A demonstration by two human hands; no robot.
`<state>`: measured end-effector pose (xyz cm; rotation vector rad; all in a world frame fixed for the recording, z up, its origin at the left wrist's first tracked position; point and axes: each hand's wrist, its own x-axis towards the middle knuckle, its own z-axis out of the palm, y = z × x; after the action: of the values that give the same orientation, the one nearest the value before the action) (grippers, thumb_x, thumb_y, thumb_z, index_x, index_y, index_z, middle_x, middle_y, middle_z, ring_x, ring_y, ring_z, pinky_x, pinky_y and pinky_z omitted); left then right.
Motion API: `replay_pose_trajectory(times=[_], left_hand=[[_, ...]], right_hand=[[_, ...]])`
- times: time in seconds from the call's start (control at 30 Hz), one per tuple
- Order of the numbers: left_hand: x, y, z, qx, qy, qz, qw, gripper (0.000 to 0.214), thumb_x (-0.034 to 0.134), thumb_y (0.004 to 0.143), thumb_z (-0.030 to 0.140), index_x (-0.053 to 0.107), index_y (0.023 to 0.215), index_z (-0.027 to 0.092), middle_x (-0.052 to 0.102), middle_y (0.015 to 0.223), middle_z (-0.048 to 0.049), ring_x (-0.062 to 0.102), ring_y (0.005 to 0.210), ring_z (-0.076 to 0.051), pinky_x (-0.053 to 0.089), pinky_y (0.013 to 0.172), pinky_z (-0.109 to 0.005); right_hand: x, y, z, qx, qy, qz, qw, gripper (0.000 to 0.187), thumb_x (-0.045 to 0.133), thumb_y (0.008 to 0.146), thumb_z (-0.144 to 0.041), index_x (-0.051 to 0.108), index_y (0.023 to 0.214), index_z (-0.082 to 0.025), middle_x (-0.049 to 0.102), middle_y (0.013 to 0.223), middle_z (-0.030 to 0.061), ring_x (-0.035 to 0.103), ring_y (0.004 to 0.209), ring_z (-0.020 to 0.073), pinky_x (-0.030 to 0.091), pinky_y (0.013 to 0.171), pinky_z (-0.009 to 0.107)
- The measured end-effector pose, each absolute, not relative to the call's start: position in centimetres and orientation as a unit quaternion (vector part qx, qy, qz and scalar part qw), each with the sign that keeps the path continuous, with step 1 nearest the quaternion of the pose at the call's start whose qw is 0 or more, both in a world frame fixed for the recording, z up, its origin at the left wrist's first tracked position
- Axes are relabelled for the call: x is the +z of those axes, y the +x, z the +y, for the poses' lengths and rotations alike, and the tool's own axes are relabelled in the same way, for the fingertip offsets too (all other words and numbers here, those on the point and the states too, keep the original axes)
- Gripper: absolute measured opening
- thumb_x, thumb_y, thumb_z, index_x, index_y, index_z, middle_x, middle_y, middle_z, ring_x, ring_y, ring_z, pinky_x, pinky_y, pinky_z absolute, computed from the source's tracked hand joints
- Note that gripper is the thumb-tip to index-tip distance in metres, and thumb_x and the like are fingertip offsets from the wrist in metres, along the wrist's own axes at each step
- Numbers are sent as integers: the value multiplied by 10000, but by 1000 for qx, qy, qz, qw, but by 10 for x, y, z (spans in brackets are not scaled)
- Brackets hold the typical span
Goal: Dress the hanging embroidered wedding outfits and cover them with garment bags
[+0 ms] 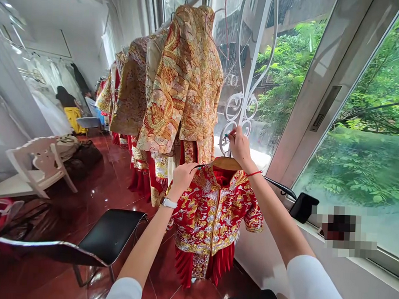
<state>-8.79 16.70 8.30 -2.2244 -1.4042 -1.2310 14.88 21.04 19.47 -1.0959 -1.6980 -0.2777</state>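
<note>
A red jacket (213, 215) with dense gold and silver embroidery hangs upright in front of me on a wooden hanger (230, 163). Pleated red cloth shows below its hem. My right hand (239, 146) is closed at the hanger's hook, just above the collar. With fingers pinched, my left hand (184, 179) grips the jacket at its shoulder on the left side. Just behind hangs a gold embroidered jacket (189, 79), its hem close above my left hand.
More embroidered garments (129, 90) hang in a row behind. A black chair (114, 233) stands at left, a white wooden chair (38, 165) farther back. A window (360, 129) and sill are on the right, with a dark object (304, 207) on the sill. Two people are in the background.
</note>
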Motion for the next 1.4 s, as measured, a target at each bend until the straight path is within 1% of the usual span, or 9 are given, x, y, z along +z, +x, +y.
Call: replay_pose_trajectory(times=[0.3, 0.43, 0.57, 0.73, 0.83, 1.0, 1.13, 1.23, 1.4], left_hand=[[85, -94, 172, -396, -771, -487, 113, 355, 441, 1019, 346, 752, 1116, 206, 785, 1071, -102, 735, 928, -267, 555, 797, -388], [87, -105, 181, -371, -778, -498, 96, 357, 435, 1014, 322, 745, 1146, 203, 772, 1135, -100, 728, 968, -269, 552, 802, -377], [77, -114, 162, -373, -764, -514, 113, 363, 433, 1013, 312, 755, 1095, 166, 784, 1050, -120, 725, 924, -266, 539, 815, -375], [64, -95, 106, -376, -716, -564, 165, 349, 432, 1016, 300, 729, 1134, 159, 778, 1045, -126, 719, 940, -268, 522, 829, -375], [63, -81, 89, -351, -726, -577, 128, 342, 430, 1001, 245, 696, 1200, 160, 763, 1124, -128, 717, 978, -278, 526, 884, -394], [65, -86, 102, -321, -775, -540, -73, 335, 466, 972, 253, 651, 1244, 189, 753, 1159, -87, 722, 984, -251, 556, 850, -345], [61, -95, 118, -356, -768, -510, -151, 298, 506, 933, 289, 655, 1170, 185, 740, 1136, -82, 698, 1017, -246, 540, 935, -381], [44, -102, 117, -445, -739, -479, -164, 319, 532, 915, 321, 645, 1168, 163, 689, 1215, -113, 640, 1134, -237, 485, 1049, -399], [-46, -138, 81, -556, -601, -537, -203, 593, 540, 898, 403, 450, 1437, 173, 556, 1396, -143, 606, 1180, -247, 523, 1001, -416]], right_hand=[[187, 139, 210, -138, -492, -681, 524, 251, 309, 954, -177, 477, 1140, -188, 361, 586, -56, 304, 489, 143, 244, 569, 290], [188, 127, 208, -121, -508, -671, 526, 273, 290, 964, -209, 468, 1168, -168, 378, 582, -47, 337, 503, 153, 264, 575, 295], [176, 120, 200, -94, -507, -673, 530, 281, 275, 981, -246, 444, 1186, -154, 423, 567, -40, 358, 494, 161, 263, 563, 290], [150, 133, 188, -75, -537, -697, 469, 327, 244, 1019, -306, 489, 1164, -145, 518, 605, 10, 433, 505, 185, 292, 578, 298], [137, 153, 183, -79, -540, -717, 433, 339, 265, 1033, -339, 550, 1118, -176, 597, 692, 57, 524, 601, 210, 322, 608, 297], [121, 182, 172, -55, -517, -770, 371, 338, 335, 1034, -342, 633, 1012, -184, 619, 777, 71, 573, 745, 217, 408, 699, 308], [119, 185, 159, -8, -454, -791, 409, 290, 371, 997, -224, 598, 1161, -148, 666, 1059, 123, 604, 959, 200, 473, 865, 331], [96, 205, 128, -37, -426, -781, 455, 333, 390, 969, -178, 557, 1255, -152, 594, 1292, 162, 534, 1224, 196, 416, 1071, 363], [5, 297, 0, -94, -661, -633, 392, 275, 477, 981, -243, 632, 1209, -256, 587, 1322, 157, 543, 1260, 265, 431, 1098, 469]])
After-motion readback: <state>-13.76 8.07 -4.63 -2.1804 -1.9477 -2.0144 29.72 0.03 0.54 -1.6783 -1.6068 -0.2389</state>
